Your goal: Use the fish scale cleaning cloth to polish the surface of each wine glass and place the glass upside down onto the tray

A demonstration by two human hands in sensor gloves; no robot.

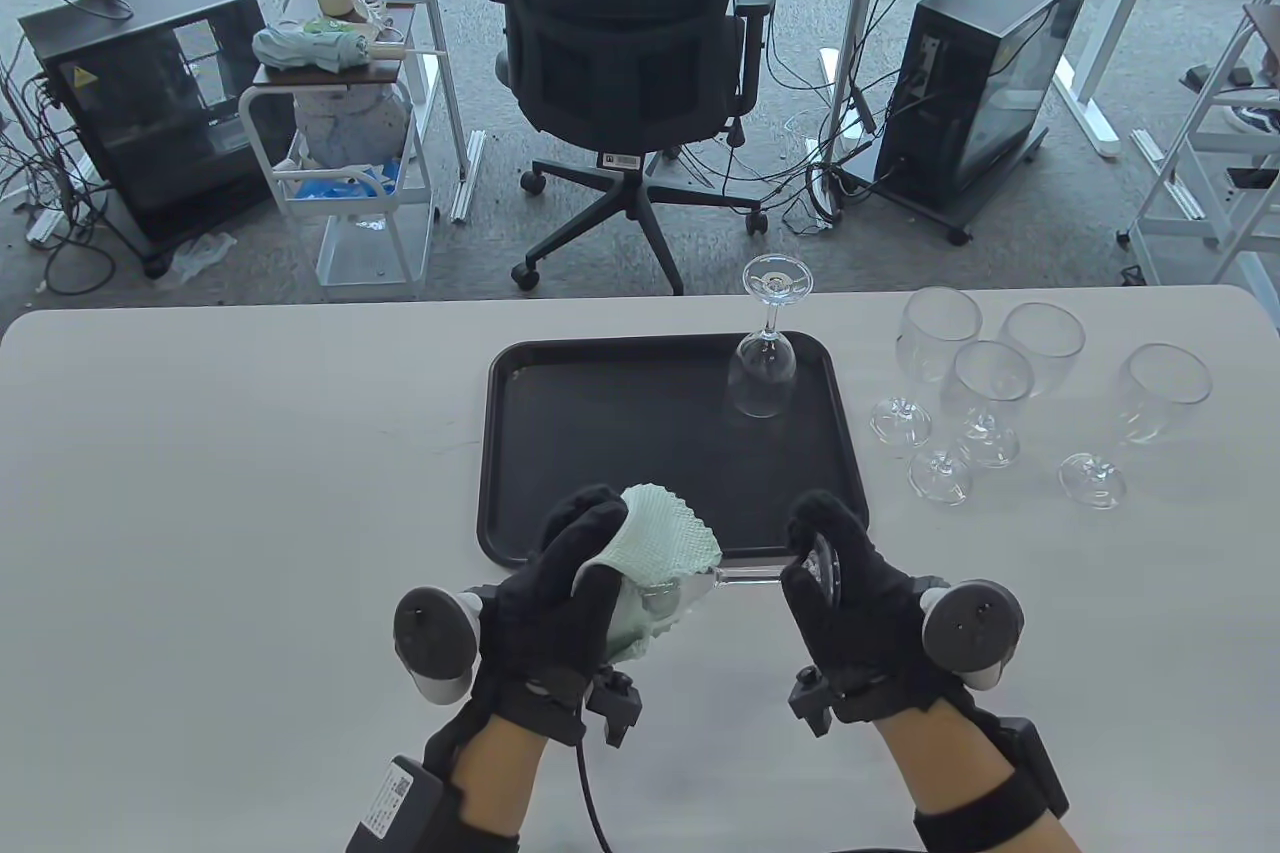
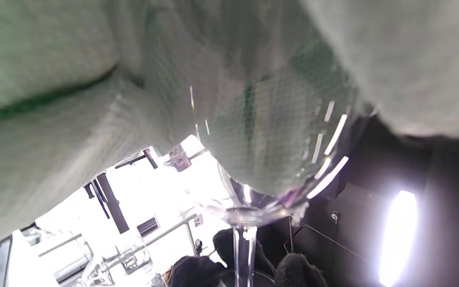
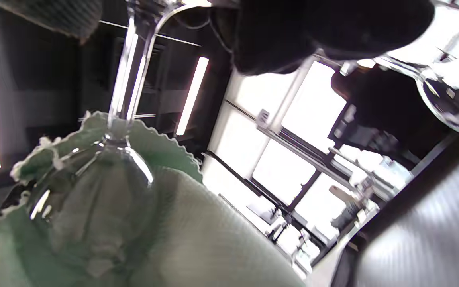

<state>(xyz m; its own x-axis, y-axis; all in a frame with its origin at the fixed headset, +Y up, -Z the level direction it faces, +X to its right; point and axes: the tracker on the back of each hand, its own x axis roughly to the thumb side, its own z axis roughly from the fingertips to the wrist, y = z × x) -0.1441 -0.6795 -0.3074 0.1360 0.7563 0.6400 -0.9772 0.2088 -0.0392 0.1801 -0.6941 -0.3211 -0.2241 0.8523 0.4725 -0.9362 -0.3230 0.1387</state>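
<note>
1. The pale grey surface (image 1: 200, 453) carries a black rectangular plastic tray (image 1: 560, 453) with one clear glass already upside down (image 1: 764, 373) at its far right corner; four clear upright wine glasses (image 1: 985, 393) wait to its right.
2. The clear wine glass in hand (image 1: 735, 579) lies sideways above the tray's near edge.
3. The left hand (image 1: 555, 583) has its fingers wrapped round the pale green scaled cloth (image 1: 660, 543) over the bowl; the right hand (image 1: 850, 593) has its fingers clamped on the foot.
4. Polish best by turning the foot while the cloth squeezes gently.

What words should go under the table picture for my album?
Left hand rubs a pale green scaly cloth over a clear wine glass whose base the right hand holds.
</note>
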